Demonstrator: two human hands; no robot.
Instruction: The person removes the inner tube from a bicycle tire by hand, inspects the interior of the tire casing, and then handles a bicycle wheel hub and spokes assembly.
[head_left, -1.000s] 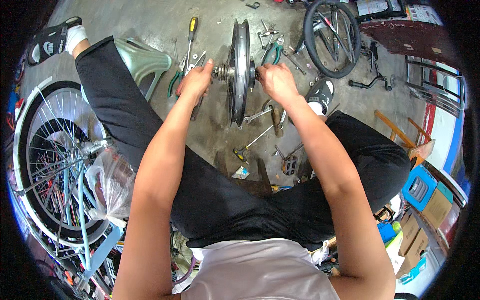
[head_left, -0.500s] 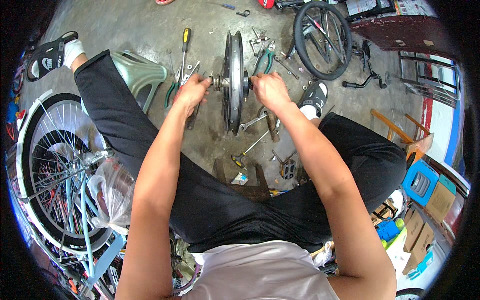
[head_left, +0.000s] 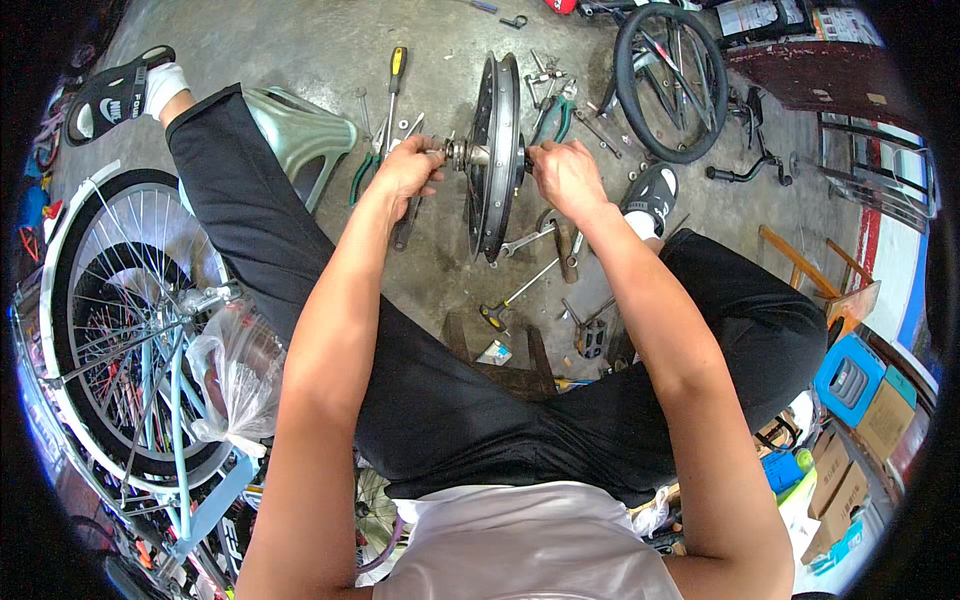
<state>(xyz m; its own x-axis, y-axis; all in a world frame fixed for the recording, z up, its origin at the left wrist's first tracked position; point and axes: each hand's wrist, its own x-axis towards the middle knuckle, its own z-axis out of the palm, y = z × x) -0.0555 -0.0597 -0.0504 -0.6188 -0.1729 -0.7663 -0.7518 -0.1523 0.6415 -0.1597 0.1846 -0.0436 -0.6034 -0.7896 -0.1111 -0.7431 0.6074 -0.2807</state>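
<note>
A small bicycle wheel [head_left: 509, 150] with a dark metal rim and no tyre stands upright between my hands, edge toward me. At the left end of its axle [head_left: 458, 154], which carries metal nuts or rings, the thumb and fingers of my left hand [head_left: 408, 170] are closed. My right hand [head_left: 568, 178] grips the axle's other end, close to the dark hub part; its fingers hide that tip. Beside my left hand lie green-handled pliers [head_left: 362, 178] and a yellow-and-black screwdriver [head_left: 397, 75].
Spanners [head_left: 528, 240], a T-handled tool [head_left: 494, 317] and a pedal [head_left: 591, 338] lie below the wheel. More green-handled pliers [head_left: 563, 115] rest beyond it. A tyred wheel [head_left: 625, 90] is at far right, a pale green stool [head_left: 310, 150] at left, a bicycle [head_left: 175, 340] near left.
The whole view has shifted, so the scene sits a little further right and slightly higher. Both hands keep hold of the wheel's axle; my left fingers look slightly more spread.
</note>
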